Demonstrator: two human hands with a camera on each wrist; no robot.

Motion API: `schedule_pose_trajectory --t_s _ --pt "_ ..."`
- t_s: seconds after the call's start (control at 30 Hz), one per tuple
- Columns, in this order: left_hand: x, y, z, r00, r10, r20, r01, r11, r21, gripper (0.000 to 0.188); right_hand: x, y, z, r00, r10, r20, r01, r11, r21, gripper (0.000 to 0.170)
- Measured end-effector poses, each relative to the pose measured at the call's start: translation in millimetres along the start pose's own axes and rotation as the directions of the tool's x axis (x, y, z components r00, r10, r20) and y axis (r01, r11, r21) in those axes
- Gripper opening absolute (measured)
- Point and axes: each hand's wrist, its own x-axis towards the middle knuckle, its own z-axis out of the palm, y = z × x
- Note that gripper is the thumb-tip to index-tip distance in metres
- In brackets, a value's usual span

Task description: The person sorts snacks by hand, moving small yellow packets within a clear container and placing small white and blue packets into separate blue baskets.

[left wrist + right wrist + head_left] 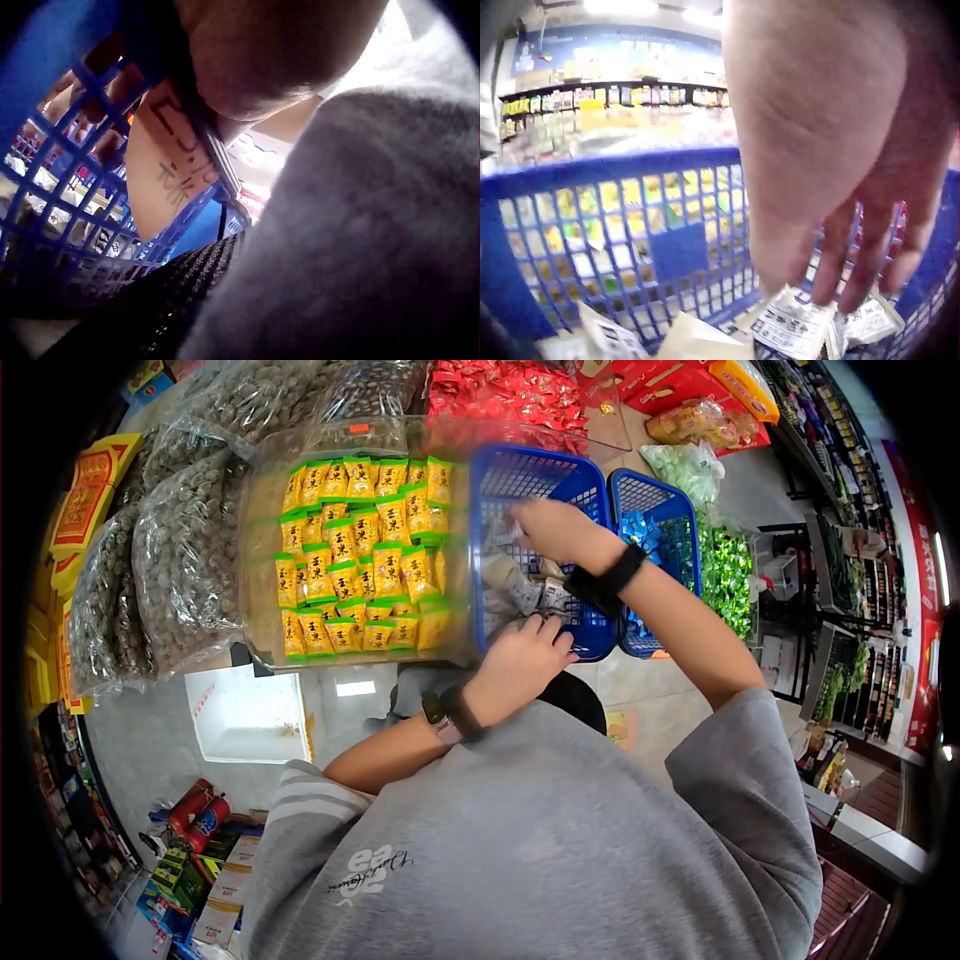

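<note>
My right hand (565, 535) is inside a blue plastic basket with holes in its sides (540, 452). Its fingers point straight down, a little apart, and their tips touch the small white packets with dark print (787, 322). It looks loose, with no tight hold. The packets lie in a pile on the basket's bottom. My left hand (525, 660) is at the near edge of the basket, fingers a bit bent, and I cannot tell if it holds anything. An orange-brown card with black writing (161, 165) is against the basket's side. Small yellow packets with green ends (345, 575) lie to the left.
</note>
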Motion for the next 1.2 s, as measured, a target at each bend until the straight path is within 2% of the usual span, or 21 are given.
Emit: schedule_pose_trajectory --t_s 0.03,0.1,0.13,0.2,0.27,0.33,0.4,0.47,0.53,0.6,0.67,0.7,0.77,0.8,0.87,1.0,1.07,1.13,1.2 --pt "0.8 0.3 -0.6 1.0 -0.015 0.017 0.016 1.0 -0.016 0.02 15.2 8.7 10.5 1.0 -0.001 -0.009 0.001 1.0 0.011 0.037" --pt "0.9 0.5 -0.4 1.0 -0.013 -0.013 0.013 1.0 -0.011 0.02 36.5 15.2 31.6 0.959 -0.109 -0.261 0.114 0.993 0.002 0.039" --pt "0.7 0.5 -0.6 0.998 -0.015 -0.054 0.014 1.0 -0.017 0.021 38.4 15.1 38.9 0.957 -0.111 -0.269 0.119 0.993 0.013 0.039" --pt "1.1 1.6 -1.8 0.999 -0.027 -0.021 0.026 1.0 -0.005 0.021 38.8 9.5 47.7 0.955 -0.118 -0.274 0.115 0.993 -0.027 0.029" --pt "1.6 2.1 -3.6 0.999 -0.041 0.014 0.041 0.999 0.001 0.022 36.2 8.9 42.7 0.943 -0.136 -0.304 0.135 0.991 -0.024 0.028" --pt "1.9 3.0 -3.8 0.999 -0.046 0.011 0.046 0.999 0.01 0.022 35.4 9.6 36.1 0.985 0.058 -0.161 -0.063 0.998 -0.024 0.029" --pt "2.0 3.5 -4.8 0.998 -0.048 0.028 0.047 0.999 0.022 0.023 25.0 11.6 16.3 0.98 0.1 -0.171 -0.103 0.995 -0.009 0.03" --pt "2.4 3.8 -4.1 0.998 -0.051 0.042 0.05 0.998 0.032 0.023 17.2 15.6 -1.3 0.957 0.23 -0.176 -0.224 0.973 0.058 0.039" --pt "2.4 3.3 -3.2 0.999 -0.042 0.012 0.042 0.999 0.027 0.023 5.4 30.1 -4.0 0.92 0.193 -0.341 -0.147 0.977 0.157 0.038" --pt "2.9 3.0 -4.0 0.999 -0.038 0.016 0.038 0.999 0.027 0.023 -0.3 44.7 -5.3 0.883 0.105 -0.457 -0.005 0.977 0.214 0.035" --pt "4.4 3.4 -4.1 0.999 -0.033 0.014 0.033 0.999 0.024 0.023 -10.2 48.6 -10.4 0.835 0.112 -0.539 0.073 0.948 0.311 0.036" --pt "4.4 3.8 -4.3 0.999 -0.04 0.022 0.039 0.999 0.025 0.023 -13.3 47.7 -12.1 0.834 0.119 -0.539 0.069 0.946 0.316 0.036" --pt "4.6 4.6 -4.5 0.999 -0.042 0.033 0.041 0.999 0.024 0.023 -18.3 45.1 -14.5 0.775 0.201 -0.599 0.064 0.918 0.391 0.035" --pt "4.7 4.7 -4.8 0.999 -0.041 0.03 0.04 0.999 0.027 0.023 -20.9 42.8 -14.9 0.774 0.206 -0.599 0.06 0.917 0.393 0.035" --pt "4.8 4.2 -4.7 0.999 -0.036 0.027 0.035 0.999 0.031 0.023 -23.0 38.0 -15.7 0.825 0.244 -0.51 0.073 0.849 0.524 0.032" --pt "3.6 3.5 -4.5 0.999 -0.032 0.011 0.032 0.999 0.005 0.022 -9.0 33.8 2.1 0.827 0.279 -0.489 0.056 0.824 0.564 0.028" --pt "3.6 3.6 -4.4 1.0 -0.028 0.007 0.028 1.0 0.004 0.022 -1.8 31.3 10.6 0.817 0.334 -0.47 -0.03 0.839 0.544 0.024" --pt "3.1 3.5 -3.4 0.999 -0.038 0.027 0.039 0.999 -0.006 0.022 8.1 29.4 21.5 0.832 0.337 -0.441 -0.017 0.81 0.587 0.023" --pt "3.0 3.5 -3.1 0.999 -0.035 0.031 0.034 0.999 0.011 0.022 20.8 25.3 30.4 0.852 0.432 -0.296 -0.038 0.614 0.788 0.03"
